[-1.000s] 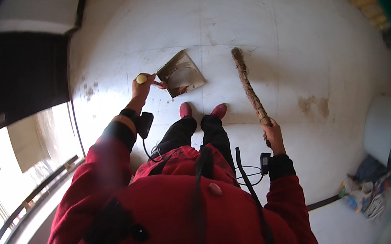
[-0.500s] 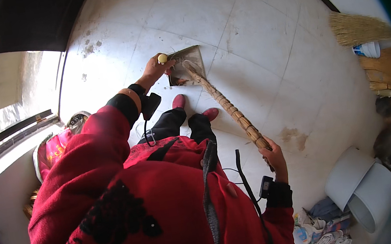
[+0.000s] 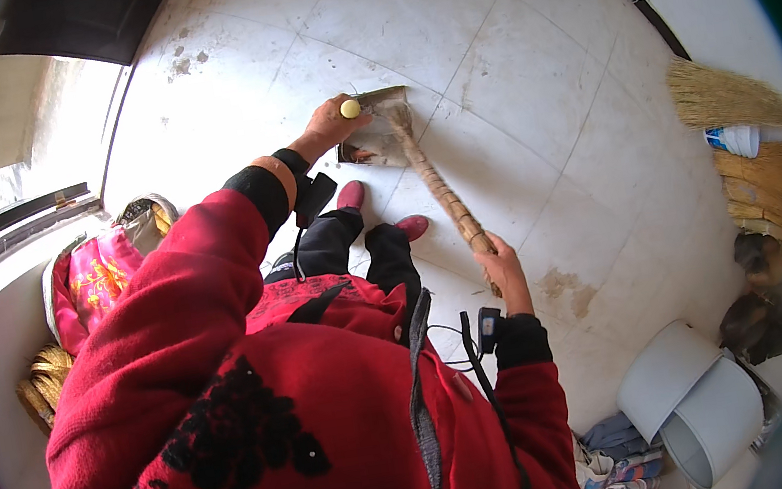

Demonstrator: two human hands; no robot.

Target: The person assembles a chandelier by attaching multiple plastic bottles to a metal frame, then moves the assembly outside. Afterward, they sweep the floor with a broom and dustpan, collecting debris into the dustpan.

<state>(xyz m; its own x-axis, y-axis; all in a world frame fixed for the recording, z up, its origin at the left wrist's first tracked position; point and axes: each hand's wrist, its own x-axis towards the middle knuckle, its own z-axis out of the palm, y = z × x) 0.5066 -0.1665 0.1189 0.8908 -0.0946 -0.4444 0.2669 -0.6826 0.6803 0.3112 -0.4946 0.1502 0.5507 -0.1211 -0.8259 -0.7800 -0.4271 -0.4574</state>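
My left hand [image 3: 330, 124] is closed around the upright handle of a dustpan, and the handle's round pale-yellow end [image 3: 350, 108] shows above the fist. Below it the dustpan [image 3: 385, 152] is at the floor, partly hidden by that hand, with some brownish bits at its near left corner. Lower right, my right hand [image 3: 505, 273] grips the end of a straw broom [image 3: 441, 186] with a thick, bound shaft. The broom slants up and left, its far end over the dustpan. Whether it touches the pan I cannot tell.
Pale tiles [image 3: 529, 82] with stains make up the floor. Along the right wall are straw brooms [image 3: 733, 97], a white-and-blue cup [image 3: 737, 140] and grey bins [image 3: 685, 383] beside piled cloths [image 3: 625, 457]. A pink bag [image 3: 103, 277] stands left, near the bright doorway [image 3: 23, 148].
The dustpan now appears tilted, showing a narrower outline. My right hand has moved left and up with the broom, which stands steeper. The whole view has shifted slightly.
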